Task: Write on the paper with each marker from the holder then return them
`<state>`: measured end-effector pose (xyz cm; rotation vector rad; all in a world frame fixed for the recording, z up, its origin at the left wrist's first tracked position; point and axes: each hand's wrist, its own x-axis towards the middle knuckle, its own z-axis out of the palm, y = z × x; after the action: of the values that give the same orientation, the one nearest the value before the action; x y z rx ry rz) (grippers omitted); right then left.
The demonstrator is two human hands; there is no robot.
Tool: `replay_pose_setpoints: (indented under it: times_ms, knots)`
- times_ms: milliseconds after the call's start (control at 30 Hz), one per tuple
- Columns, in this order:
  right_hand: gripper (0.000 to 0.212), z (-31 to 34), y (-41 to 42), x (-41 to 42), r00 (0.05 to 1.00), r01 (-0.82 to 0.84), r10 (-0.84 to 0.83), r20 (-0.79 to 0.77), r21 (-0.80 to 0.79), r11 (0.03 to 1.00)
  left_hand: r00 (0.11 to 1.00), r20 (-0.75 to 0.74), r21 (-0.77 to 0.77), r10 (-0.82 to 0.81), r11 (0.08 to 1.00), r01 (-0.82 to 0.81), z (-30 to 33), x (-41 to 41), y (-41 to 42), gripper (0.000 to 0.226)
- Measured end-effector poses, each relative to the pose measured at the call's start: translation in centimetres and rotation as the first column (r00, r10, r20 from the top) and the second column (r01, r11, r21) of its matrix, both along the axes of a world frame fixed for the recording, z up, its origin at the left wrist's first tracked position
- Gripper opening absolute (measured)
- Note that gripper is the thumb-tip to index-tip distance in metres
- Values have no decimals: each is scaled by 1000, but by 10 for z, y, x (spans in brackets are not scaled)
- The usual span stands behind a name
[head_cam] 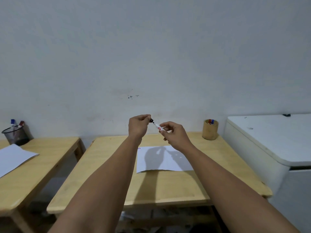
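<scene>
Both my hands are raised above the wooden table [168,187]. My right hand [175,134] pinches the white barrel of a marker [157,127]. My left hand [138,126] pinches its black cap [151,120], which sits just off the marker's dark tip. Below them lies a white sheet of paper [164,161] with small marks at its top left corner. A round wooden holder [210,130] stands at the table's back right with a red and a blue marker in it.
A second wooden table [33,165] on the left carries another white sheet [13,157] and a black mesh cup [16,136] with markers. A white appliance [269,140] stands to the right. A wall rises right behind the tables.
</scene>
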<state>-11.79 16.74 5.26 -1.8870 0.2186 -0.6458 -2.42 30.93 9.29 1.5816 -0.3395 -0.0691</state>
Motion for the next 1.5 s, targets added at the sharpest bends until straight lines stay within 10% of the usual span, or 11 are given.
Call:
replay_pose_setpoints:
  times_ms: [633, 1000, 1200, 1500]
  knots:
    - [21, -34, -78, -3, 986, 143, -144, -82, -11, 990, 972, 35, 184, -234, 957, 224, -32, -11, -99, 23]
    - [7, 31, -262, 24, 809, 583, -568, 155, -76, 809, 909, 122, 479, -399, 825, 298, -63, 24, -258, 73]
    - [11, 0, -308, 41, 846, 531, -533, -8, -88, 843, 874, 42, 535, -483, 750, 389, -99, 32, -322, 108]
    - [23, -33, -313, 43, 893, 433, -433, -120, -32, 901, 879, 50, 463, -473, 791, 400, -129, 32, -338, 93]
